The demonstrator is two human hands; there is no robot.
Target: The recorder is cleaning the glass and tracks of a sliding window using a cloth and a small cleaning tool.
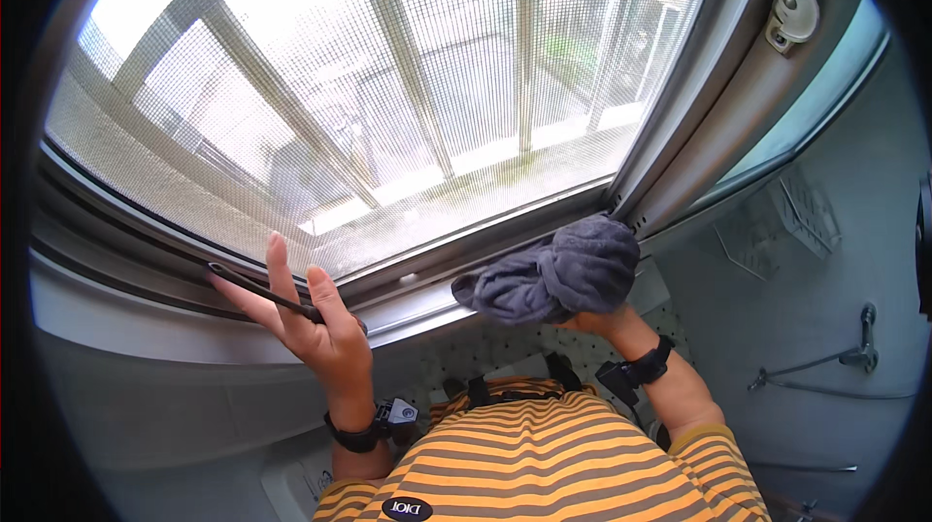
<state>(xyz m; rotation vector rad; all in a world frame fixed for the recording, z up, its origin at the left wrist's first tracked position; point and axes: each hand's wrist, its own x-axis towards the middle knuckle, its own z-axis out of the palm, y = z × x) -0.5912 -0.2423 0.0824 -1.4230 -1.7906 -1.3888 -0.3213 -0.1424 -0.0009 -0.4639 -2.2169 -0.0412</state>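
Observation:
My left hand [324,336] is raised at the window sill, its index finger pointing up in front of the insect screen. A thin dark rod-shaped tool [258,287] lies across its fingers and passes behind the thumb; what kind of tool it is I cannot tell. My right hand [593,322] is mostly hidden beneath a bunched, twisted dark grey cloth [553,271], which it holds by the lower right corner of the window frame. The cloth overlaps the metal window track [429,271]. Behind both hands stands the mesh screen [451,107].
Bars [400,63] stand outside the screen. A metal window latch [795,8] sits on the frame at upper right. On the right wall are clear corner shelves [804,212] and a wall fixture with a hose [859,354]. A white fixture [287,482] is partly visible at lower left.

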